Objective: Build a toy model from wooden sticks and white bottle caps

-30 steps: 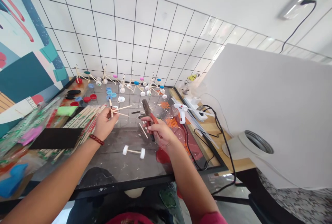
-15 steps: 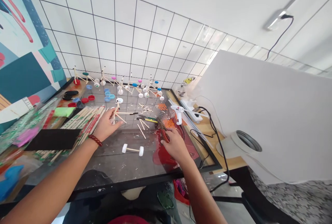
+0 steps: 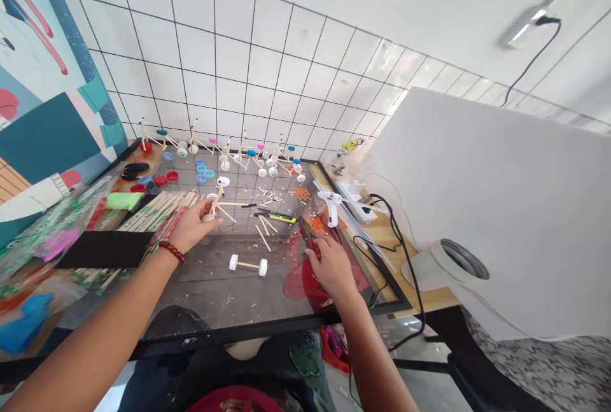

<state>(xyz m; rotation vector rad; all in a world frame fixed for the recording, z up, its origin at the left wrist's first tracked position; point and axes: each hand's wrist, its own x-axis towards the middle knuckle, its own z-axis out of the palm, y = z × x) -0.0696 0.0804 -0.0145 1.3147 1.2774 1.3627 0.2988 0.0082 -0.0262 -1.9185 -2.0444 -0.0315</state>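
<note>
Pinched between your left hand's [image 3: 191, 228] thumb and fingers is the stick frame [image 3: 216, 200], above the left-middle of the bench [image 3: 214, 300], its long sticks pointing right. Your right hand [image 3: 333, 267] is on the pliers [image 3: 307, 230] towards the right edge; whether it is closed round the handles, you cannot tell from here. The cutter [image 3: 282, 218] lies just left of the pliers' nose, with loose sticks [image 3: 263, 238] nearer you and the glue gun [image 3: 333, 206] beyond to the right. The axle [image 3: 248, 265] sits nearer the front edge, white wheels at both ends.

Squeeze the frame too hard and a thin joint could give. Sweep the pliers left and they could knock the cutter or scatter the sticks; a low forearm could roll the axle frontward.
</note>
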